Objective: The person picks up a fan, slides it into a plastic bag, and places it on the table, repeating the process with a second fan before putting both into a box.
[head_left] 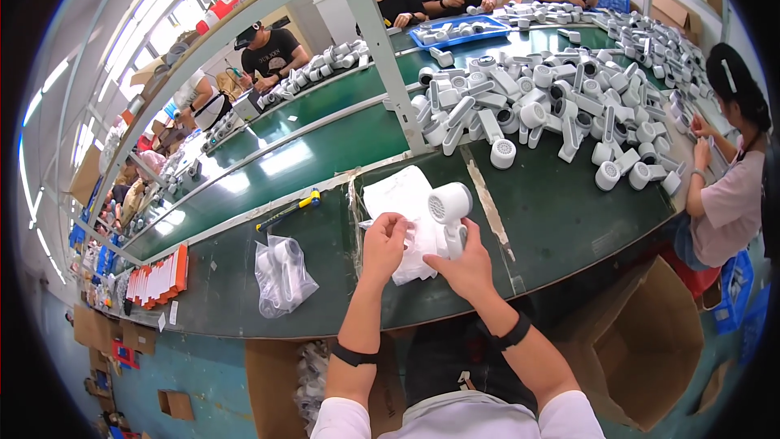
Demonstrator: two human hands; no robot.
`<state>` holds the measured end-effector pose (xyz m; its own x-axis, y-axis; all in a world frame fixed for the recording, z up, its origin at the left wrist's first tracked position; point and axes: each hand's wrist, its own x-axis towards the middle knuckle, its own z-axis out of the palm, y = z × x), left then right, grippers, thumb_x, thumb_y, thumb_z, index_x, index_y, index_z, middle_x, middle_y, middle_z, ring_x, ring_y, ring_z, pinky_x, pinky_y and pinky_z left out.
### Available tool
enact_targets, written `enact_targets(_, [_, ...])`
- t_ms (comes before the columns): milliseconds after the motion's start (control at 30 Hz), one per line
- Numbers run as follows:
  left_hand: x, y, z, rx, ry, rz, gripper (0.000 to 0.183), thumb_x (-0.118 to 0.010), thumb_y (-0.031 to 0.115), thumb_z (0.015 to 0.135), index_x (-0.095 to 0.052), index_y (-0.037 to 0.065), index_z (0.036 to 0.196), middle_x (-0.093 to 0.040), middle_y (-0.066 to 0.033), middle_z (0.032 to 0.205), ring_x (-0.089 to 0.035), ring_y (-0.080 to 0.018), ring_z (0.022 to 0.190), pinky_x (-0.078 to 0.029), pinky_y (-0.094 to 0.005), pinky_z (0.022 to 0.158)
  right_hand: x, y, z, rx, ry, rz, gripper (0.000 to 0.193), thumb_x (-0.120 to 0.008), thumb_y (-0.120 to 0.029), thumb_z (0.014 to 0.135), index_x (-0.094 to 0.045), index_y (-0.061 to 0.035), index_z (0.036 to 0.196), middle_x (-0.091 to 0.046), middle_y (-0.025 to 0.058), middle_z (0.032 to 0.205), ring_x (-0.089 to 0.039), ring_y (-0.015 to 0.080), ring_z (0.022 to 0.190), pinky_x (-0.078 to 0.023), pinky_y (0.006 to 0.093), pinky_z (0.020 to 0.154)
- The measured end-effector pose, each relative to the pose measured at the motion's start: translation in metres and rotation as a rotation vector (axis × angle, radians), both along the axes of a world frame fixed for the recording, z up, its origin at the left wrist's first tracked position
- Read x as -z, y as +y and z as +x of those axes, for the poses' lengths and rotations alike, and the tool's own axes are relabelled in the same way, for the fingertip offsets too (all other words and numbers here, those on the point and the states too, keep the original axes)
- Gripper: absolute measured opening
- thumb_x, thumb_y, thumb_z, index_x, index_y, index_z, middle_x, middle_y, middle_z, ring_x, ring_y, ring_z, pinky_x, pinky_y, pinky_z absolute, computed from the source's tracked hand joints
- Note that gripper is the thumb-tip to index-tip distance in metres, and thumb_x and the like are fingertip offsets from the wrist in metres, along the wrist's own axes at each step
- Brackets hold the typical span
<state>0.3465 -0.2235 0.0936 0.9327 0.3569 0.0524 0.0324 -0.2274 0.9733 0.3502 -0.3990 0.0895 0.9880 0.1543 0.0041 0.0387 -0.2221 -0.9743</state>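
Observation:
My right hand (466, 264) is closed around the handle of a white hair-dryer-shaped device (450, 203), its round grilled head upward. My left hand (385, 245) is beside it, thumb and fingers pinched at the edge of a thin white plastic bag (418, 248). Under both hands lies a stack of white bags (398, 193) on the dark green workbench (341, 297). To the left of my hands rests a clear bag (284, 276) with white devices inside.
A yellow-and-black tool (288, 210) lies left on the bench, beyond the clear bag. Orange-and-white boxes (158, 279) stand farther left. A large pile of devices (536, 97) covers the far right. A metal post (378, 49) rises ahead. A co-worker (735, 171) sits right, above an open carton (642, 341).

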Motion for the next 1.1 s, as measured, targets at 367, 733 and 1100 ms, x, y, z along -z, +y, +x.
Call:
enact_targets(367, [-0.008,0.015,0.005,-0.071,-0.034,-0.065,0.015,-0.053,0.012,0.097,-0.057,0.000,0.103,-0.070,-0.0101,0.092,-0.065,-0.0147,0.072,-0.051,-0.0261,0.059,0.018,0.025,0.031,0.073,-0.052,-0.286,0.070,-0.075,-0.020,0.072,-0.041,-0.0115,0.133,-0.067,0.0213,0.103,-0.063,0.0435,0.096,-0.049,0.0493,0.083])
enact_targets(733, [-0.018,0.022,0.008,-0.049,-0.094,-0.117,0.014,-0.056,0.013,0.096,-0.060,0.000,0.098,-0.061,-0.0041,0.076,-0.059,-0.0114,0.060,-0.052,-0.0255,0.054,-0.007,-0.001,0.027,0.132,-0.029,-0.037,0.066,-0.077,-0.027,0.073,-0.050,-0.0033,0.128,-0.067,0.0189,0.108,-0.066,0.0322,0.096,-0.050,0.0398,0.085])
enact_targets(1100, [-0.025,0.007,0.011,0.042,-0.093,-0.095,0.014,-0.060,0.013,0.095,-0.062,0.000,0.096,-0.062,-0.0037,0.075,-0.058,-0.0103,0.061,-0.049,-0.0266,0.058,-0.007,-0.051,-0.003,-0.097,0.031,0.224,0.057,-0.073,-0.029,0.082,-0.051,-0.0005,0.126,-0.067,0.0127,0.099,-0.064,0.0201,0.086,-0.051,0.0325,0.078])
